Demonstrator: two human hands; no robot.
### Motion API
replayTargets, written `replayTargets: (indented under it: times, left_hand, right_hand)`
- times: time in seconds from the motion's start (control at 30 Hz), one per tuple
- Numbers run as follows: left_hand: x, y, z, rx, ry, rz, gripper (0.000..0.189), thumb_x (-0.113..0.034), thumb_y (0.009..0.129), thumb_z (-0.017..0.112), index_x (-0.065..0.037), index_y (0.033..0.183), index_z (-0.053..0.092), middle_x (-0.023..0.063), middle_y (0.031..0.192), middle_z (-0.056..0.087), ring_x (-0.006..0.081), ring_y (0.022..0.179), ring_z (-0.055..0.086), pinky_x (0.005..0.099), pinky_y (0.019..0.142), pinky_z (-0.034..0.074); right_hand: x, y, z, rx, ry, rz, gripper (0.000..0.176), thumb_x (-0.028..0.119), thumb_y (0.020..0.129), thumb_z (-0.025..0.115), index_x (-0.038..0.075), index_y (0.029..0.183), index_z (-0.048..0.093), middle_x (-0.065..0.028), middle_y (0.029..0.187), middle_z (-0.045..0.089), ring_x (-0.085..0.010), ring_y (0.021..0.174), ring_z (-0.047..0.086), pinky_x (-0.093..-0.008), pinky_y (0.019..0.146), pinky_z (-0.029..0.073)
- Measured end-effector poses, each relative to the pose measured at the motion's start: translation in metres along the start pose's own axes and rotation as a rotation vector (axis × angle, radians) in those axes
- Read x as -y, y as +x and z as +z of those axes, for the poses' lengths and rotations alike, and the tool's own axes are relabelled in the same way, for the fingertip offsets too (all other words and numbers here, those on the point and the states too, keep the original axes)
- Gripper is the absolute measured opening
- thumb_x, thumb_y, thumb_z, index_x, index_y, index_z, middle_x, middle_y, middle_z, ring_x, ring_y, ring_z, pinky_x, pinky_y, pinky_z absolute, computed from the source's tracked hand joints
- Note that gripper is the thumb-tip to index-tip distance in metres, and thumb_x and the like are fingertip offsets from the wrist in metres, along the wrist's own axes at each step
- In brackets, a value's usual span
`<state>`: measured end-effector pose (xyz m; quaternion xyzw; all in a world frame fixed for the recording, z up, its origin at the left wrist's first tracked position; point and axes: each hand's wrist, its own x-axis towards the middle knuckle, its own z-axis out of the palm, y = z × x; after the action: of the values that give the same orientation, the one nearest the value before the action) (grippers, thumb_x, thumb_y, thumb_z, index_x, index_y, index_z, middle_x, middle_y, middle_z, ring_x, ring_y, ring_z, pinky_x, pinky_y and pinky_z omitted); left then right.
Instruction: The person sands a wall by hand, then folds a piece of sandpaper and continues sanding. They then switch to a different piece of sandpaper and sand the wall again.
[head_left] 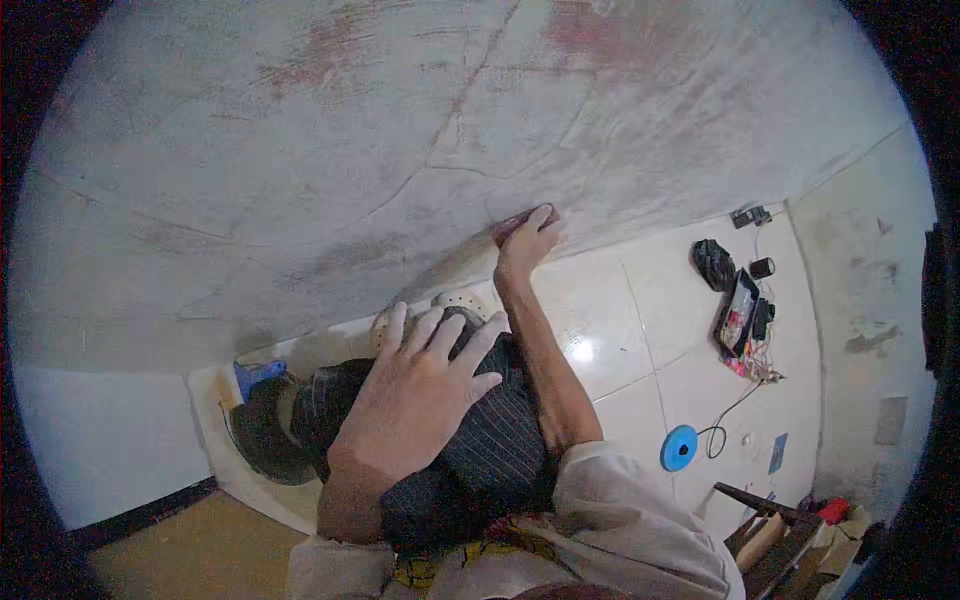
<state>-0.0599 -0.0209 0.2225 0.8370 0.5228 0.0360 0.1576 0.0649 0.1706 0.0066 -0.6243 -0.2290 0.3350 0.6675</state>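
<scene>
My right hand (532,242) is wrapped round a dark reddish block (509,226), which rests against the lower part of the grey, cracked wall (400,130). Reddish patches and scuffs mark the wall's surface. Nearer to me, my left hand (420,370) is spread with its fingers apart, above my dark striped trousers (510,430), and it holds nothing. Whether it touches the knee cannot be told. Pale shoes with small holes (461,300) show just beyond its fingertips.
White floor tiles (600,320) lie to the right, with a black bag (713,264), a black tray of small items (738,315), a blue disc (679,448) and a cable. A wooden box (770,545) stands lower right. A dark round object (262,430) and blue item (260,374) are left.
</scene>
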Motion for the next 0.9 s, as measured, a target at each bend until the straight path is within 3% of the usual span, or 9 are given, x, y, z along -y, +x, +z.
replayTargets:
  times: [0.03,0.37,0.5,0.53,0.57,0.67,0.73,0.87,0.9]
  left_hand:
    - [0.001,0.000,0.000,-0.005,-0.002,0.004,0.057,-0.038,0.098,0.053,-0.013,0.147,0.040,0.0170,0.135,0.052,0.0339,0.131,0.045,0.0527,0.116,0.027]
    - [-0.001,0.004,0.002,0.004,0.012,0.047,0.057,-0.038,0.097,0.053,-0.014,0.147,0.039,0.0147,0.134,0.052,0.0316,0.133,0.043,0.0548,0.115,0.027]
    - [-0.002,0.007,0.003,-0.015,0.059,0.014,0.056,-0.038,0.098,0.052,-0.013,0.147,0.040,0.0142,0.134,0.052,0.0316,0.131,0.044,0.0547,0.115,0.027]
    - [-0.002,0.006,0.005,-0.021,0.058,0.015,0.056,-0.038,0.098,0.052,-0.013,0.147,0.040,0.0142,0.134,0.052,0.0316,0.131,0.044,0.0547,0.115,0.027]
    - [-0.002,0.006,0.007,-0.067,0.030,0.063,0.054,-0.037,0.099,0.051,-0.010,0.145,0.042,0.0165,0.127,0.054,0.0321,0.127,0.046,0.0547,0.113,0.028]
    - [-0.003,0.010,0.008,-0.052,0.018,0.089,0.054,-0.037,0.099,0.051,-0.009,0.144,0.042,0.0164,0.127,0.054,0.0318,0.127,0.046,0.0543,0.113,0.029]
    - [-0.001,0.008,0.008,0.009,0.029,0.056,0.056,-0.038,0.097,0.052,-0.012,0.146,0.040,0.0138,0.133,0.052,0.0310,0.130,0.045,0.0540,0.114,0.028]
    - [0.000,0.006,0.009,-0.037,0.035,0.033,0.056,-0.038,0.097,0.052,-0.012,0.146,0.041,0.0141,0.133,0.052,0.0312,0.130,0.045,0.0538,0.113,0.029]
    - [0.001,0.005,0.009,-0.030,0.034,0.042,0.056,-0.038,0.097,0.052,-0.011,0.146,0.041,0.0141,0.133,0.052,0.0314,0.130,0.045,0.0537,0.113,0.029]
  right_hand:
    - [0.004,-0.003,0.000,0.015,-0.077,-0.072,0.046,0.032,0.104,0.042,-0.011,0.116,0.052,-0.0226,0.110,0.059,-0.0335,0.096,0.056,-0.0427,0.088,0.045]
    - [0.005,0.002,-0.004,0.022,-0.114,-0.127,0.046,0.028,0.104,0.041,-0.011,0.129,0.046,-0.0256,0.127,0.053,-0.0349,0.112,0.052,-0.0426,0.100,0.040]
    - [0.045,0.006,-0.012,0.058,0.156,0.194,0.044,0.029,0.105,0.039,-0.012,0.120,0.050,-0.0223,0.110,0.061,-0.0327,0.098,0.055,-0.0423,0.093,0.042]
    - [0.021,0.016,-0.014,0.099,0.070,0.150,0.040,0.029,0.105,0.039,-0.009,0.112,0.052,-0.0177,0.096,0.061,-0.0286,0.092,0.056,-0.0389,0.082,0.047]
    - [0.004,0.009,-0.007,0.012,-0.078,-0.181,0.036,0.030,0.104,0.040,-0.004,0.105,0.053,-0.0145,0.093,0.057,-0.0226,0.089,0.056,-0.0338,0.069,0.051]
    - [-0.001,0.007,-0.001,-0.057,-0.158,-0.205,0.037,0.030,0.104,0.040,-0.004,0.105,0.053,-0.0157,0.098,0.056,-0.0234,0.089,0.056,-0.0354,0.072,0.052]
    - [0.031,-0.006,-0.005,0.094,0.108,0.194,0.042,0.030,0.104,0.041,-0.008,0.116,0.051,-0.0203,0.113,0.057,-0.0295,0.095,0.058,-0.0410,0.084,0.050]
    - [0.016,0.000,-0.003,0.107,0.121,0.214,0.043,0.030,0.104,0.041,-0.007,0.127,0.046,-0.0221,0.119,0.056,-0.0319,0.099,0.058,-0.0430,0.084,0.050]
    - [0.005,0.007,-0.001,0.047,-0.003,0.066,0.043,0.030,0.104,0.041,-0.006,0.127,0.045,-0.0229,0.119,0.056,-0.0323,0.100,0.058,-0.0426,0.083,0.051]
